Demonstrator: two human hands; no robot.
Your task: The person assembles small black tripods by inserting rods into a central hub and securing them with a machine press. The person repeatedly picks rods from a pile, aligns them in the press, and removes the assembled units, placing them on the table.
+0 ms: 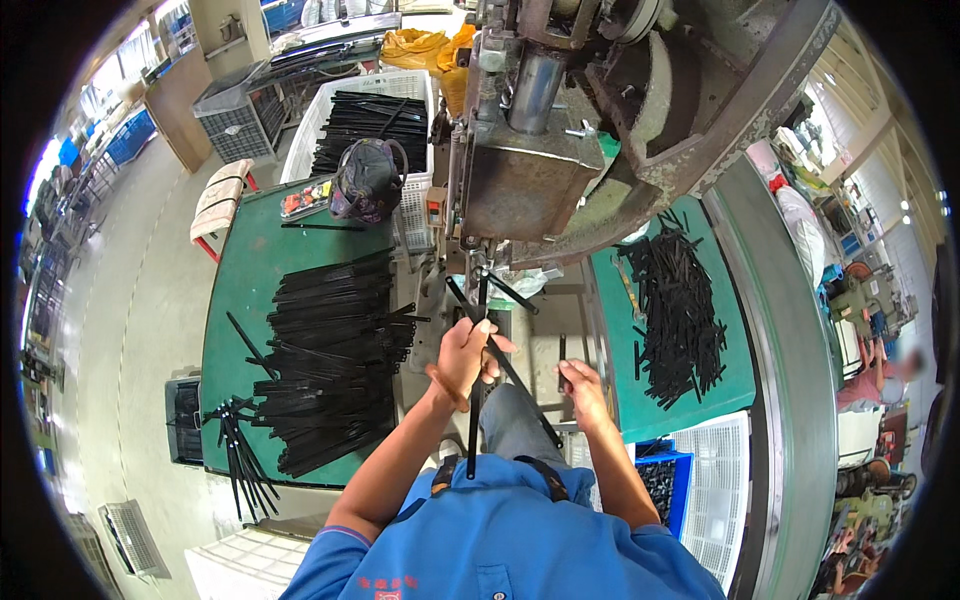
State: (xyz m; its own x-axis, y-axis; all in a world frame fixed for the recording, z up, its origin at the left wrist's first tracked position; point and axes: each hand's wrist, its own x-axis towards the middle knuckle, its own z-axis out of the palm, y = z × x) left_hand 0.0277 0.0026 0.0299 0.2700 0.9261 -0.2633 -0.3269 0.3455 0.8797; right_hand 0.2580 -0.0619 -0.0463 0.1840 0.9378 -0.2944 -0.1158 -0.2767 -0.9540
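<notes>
My left hand [466, 354] is closed around long flat black strips [472, 430] in front of the press [530, 185]. One strip runs down toward my blue shirt, another slants across it to the lower right. A shorter black bar [515, 294] angles off near their upper ends, just below the press head; whether it is joined to them I cannot tell. My right hand [583, 390], apart from the left, pinches a short black strip [562, 352] that stands upright from the fingers. On the left green table [235, 290] lies a broad pile of long black strips [330, 350].
A heap of short black strips [680, 310] covers part of the right green table [735, 345]. Behind stand a patterned bag [368, 180] and a white crate [420, 95] of strips. A blue bin [683, 490] is low right. Several strips [243, 460] overhang the left table's near corner.
</notes>
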